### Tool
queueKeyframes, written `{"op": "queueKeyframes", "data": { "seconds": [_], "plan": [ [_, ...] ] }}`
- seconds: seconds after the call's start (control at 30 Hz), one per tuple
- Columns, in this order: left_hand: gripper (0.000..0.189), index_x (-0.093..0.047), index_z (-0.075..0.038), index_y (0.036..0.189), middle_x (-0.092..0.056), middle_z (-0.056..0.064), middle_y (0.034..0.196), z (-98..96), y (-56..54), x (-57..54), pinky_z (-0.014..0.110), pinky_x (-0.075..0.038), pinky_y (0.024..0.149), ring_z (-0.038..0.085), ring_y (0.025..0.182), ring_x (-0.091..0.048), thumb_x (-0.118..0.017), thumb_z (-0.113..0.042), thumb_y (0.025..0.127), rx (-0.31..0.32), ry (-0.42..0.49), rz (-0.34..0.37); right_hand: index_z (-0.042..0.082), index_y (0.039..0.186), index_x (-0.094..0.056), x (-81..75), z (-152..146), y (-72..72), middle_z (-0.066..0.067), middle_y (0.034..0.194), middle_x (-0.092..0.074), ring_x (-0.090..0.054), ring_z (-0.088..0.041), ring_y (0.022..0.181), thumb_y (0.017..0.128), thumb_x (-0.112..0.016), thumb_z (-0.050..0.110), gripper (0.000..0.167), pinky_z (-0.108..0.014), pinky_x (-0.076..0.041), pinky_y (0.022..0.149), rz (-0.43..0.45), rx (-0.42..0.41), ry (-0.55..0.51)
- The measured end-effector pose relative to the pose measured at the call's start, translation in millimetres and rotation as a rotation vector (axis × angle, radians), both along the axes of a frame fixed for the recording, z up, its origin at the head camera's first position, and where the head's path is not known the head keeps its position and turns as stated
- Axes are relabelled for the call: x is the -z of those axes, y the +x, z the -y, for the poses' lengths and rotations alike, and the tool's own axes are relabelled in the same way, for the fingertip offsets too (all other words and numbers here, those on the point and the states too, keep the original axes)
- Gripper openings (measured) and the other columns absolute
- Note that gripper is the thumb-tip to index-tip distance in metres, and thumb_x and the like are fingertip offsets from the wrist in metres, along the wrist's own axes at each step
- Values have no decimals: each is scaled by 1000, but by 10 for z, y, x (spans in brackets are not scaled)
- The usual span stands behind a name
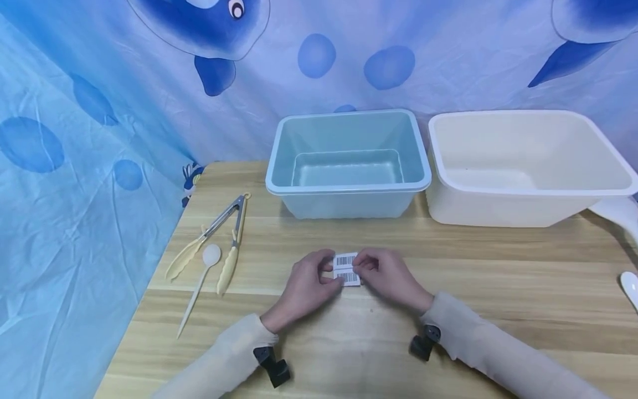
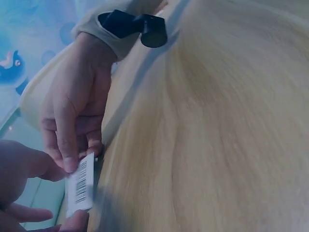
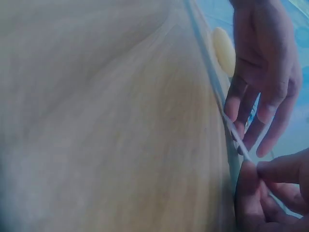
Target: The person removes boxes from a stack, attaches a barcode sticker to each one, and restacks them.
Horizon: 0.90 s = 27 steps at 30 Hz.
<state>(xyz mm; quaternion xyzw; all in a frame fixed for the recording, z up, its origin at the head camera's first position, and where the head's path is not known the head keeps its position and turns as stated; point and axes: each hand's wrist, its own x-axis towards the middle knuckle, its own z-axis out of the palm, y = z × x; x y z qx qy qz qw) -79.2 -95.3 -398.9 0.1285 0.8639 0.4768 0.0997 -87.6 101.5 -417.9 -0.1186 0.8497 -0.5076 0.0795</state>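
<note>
A small white barcode label sheet (image 1: 345, 260), printed with two barcodes one above the other, lies between the hands in the head view. My left hand (image 1: 309, 284) holds its left side, the thumb at the lower corner. At the opposite side, my right hand (image 1: 390, 277) pinches the sheet between thumb and forefinger. The left wrist view shows one barcode face of the label (image 2: 81, 186) tilted up from the table. Seen edge-on in the right wrist view, the label (image 3: 237, 136) is a thin white strip between both hands' fingers.
Behind the hands stand a light blue bin (image 1: 349, 202) and a white bin (image 1: 498, 210). Tongs (image 1: 229, 266) and a white spoon (image 1: 211, 256) lie on the left of the wooden table (image 1: 319, 354). Another white spoon (image 1: 630, 285) lies at the right edge.
</note>
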Motion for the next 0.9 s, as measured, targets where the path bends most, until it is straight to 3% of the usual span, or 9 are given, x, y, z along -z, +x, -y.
{"op": "queueKeyframes", "data": {
  "seconds": [0.23, 0.47, 0.57, 0.67, 0.9],
  "plan": [
    [37, -59, 4, 119, -66, 19, 112, -66, 28, -49, 19, -57, 74, 27, 98, -69, -69, -2, 84, -19, 147, 13, 11, 93, -69, -138, -160, 99, -5, 98, -71, -68, -16, 88, 85, -70, 5, 10, -24, -56, 78, 29, 95, -132],
    [19, -65, -3, 104, -67, 13, 98, -136, 28, -170, 25, -57, 75, 20, 89, -66, -68, -1, 85, -55, 281, 102, 7, 93, -69, -274, -288, 265, -9, 98, -71, -68, -14, 88, 86, -69, 3, 8, -23, -57, 76, -54, 116, -220],
    [17, -65, -2, 101, -67, 14, 95, -173, 39, -195, 25, -57, 72, 16, 85, -66, -68, -1, 85, -46, 322, 156, 5, 94, -69, -305, -323, 326, -12, 96, -71, -67, -12, 79, 86, -68, 3, 8, -26, -57, 69, -61, 132, -246],
    [16, -65, 1, 99, -67, 16, 94, -209, 65, -204, 21, -55, 71, 13, 82, -65, -68, 0, 84, -48, 350, 199, 6, 96, -68, -332, -346, 372, -11, 98, -70, -67, -10, 82, 86, -68, 3, 10, -24, -57, 72, -64, 156, -235],
    [16, -63, 4, 99, -64, 17, 93, -247, 105, -227, 20, -54, 66, 11, 78, -63, -65, 3, 84, -49, 407, 225, 4, 95, -69, -473, -352, 405, -8, 93, -68, -63, -9, 86, 85, -68, -4, 13, -22, -57, 79, -222, 248, -269]
  ]
}}
